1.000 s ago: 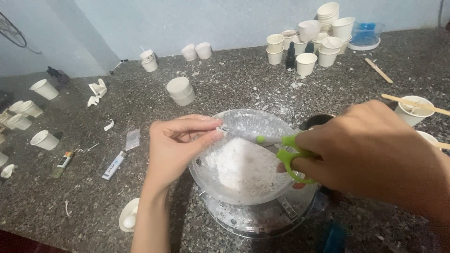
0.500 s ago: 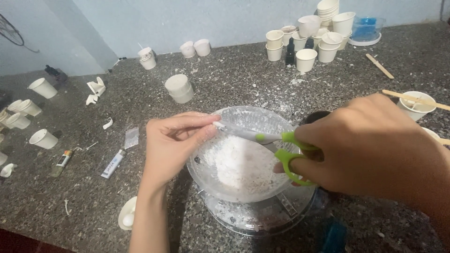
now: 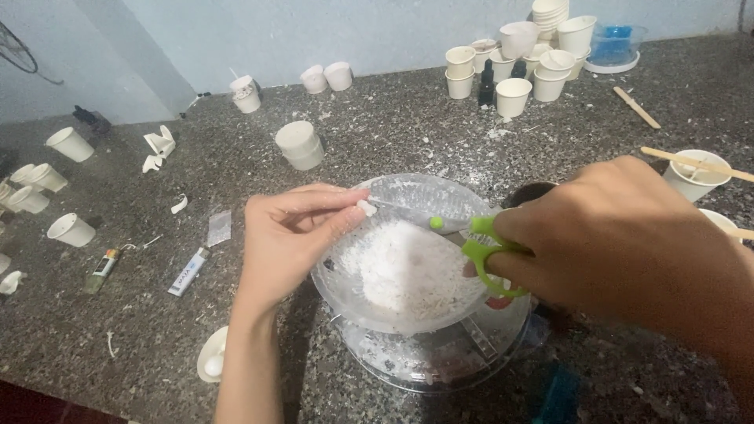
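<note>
My left hand (image 3: 294, 232) pinches a small white chunk (image 3: 366, 208) between thumb and fingertips over the near-left rim of a clear plastic bowl (image 3: 357, 294). The bowl holds a heap of white shavings (image 3: 404, 267) and rests on a second clear container (image 3: 440, 361). My right hand (image 3: 620, 235) grips green-handled scissors (image 3: 483, 247), whose blades reach left across the bowl and meet the white chunk at my left fingertips.
Dark speckled counter (image 3: 236, 330) dusted with white flakes. Several white paper cups stand at the back (image 3: 514, 94) and along the left edge (image 3: 71, 229). An upturned cup (image 3: 298, 144) sits behind the bowl. Two lighters (image 3: 188, 271) lie left. A cup with a wooden stick (image 3: 695, 173) is at right.
The hands and scissors stay over the bowl; the blades have closed in on the white chunk at my left fingertips. The view shifted slightly.
</note>
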